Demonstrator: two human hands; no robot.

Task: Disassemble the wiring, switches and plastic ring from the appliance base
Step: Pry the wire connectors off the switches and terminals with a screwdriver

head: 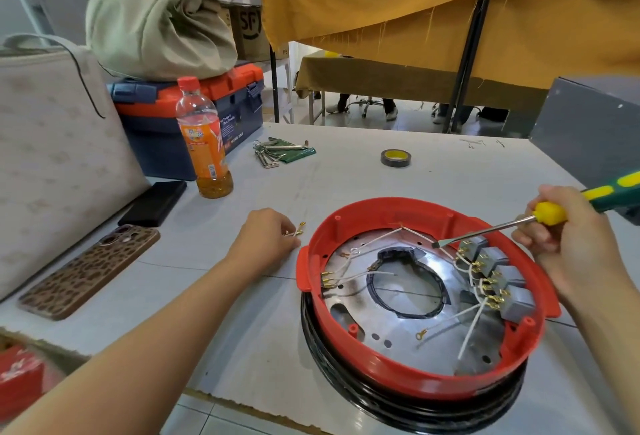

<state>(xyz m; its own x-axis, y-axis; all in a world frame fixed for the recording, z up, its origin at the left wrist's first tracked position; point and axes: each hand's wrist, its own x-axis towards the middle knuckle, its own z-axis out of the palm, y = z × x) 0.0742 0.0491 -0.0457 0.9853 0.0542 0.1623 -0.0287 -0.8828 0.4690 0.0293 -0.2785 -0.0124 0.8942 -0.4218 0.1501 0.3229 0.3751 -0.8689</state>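
An appliance base (415, 313) lies upturned near the front right of a white worktable (346, 164), its red plastic ring (374, 212) seated on a black rim (346, 389) and framing a shiny metal plate (388, 327). Along the ring's right inner wall sits a row of grey switches (498, 278) with brass terminals, white wires (474, 327) trailing loose from them across the plate. The person's right hand (568, 244) grips a yellow-and-green flat screwdriver (550, 214), its blade tip (437, 244) poised just beside the topmost switch. The left hand (266, 237) rests on the table just left of the ring, fingers pinching a short freed wire with brass connectors (298, 229).

The job appears mid-way: some leads hang detached, yet the switches and ring are still in place. The step in hand looks like prying connectors off the switch terminals. The next move likely calls for setting the loose wire down and bracing the ring, then levering gently at the spade terminals, since a slip could gouge plastic or bend the tabs.

Farther out stand an orange drink bottle (204, 143), a blue-and-orange toolbox (194, 112), hex keys (273, 154), a roll of tape (396, 158) and two phones (90, 271).
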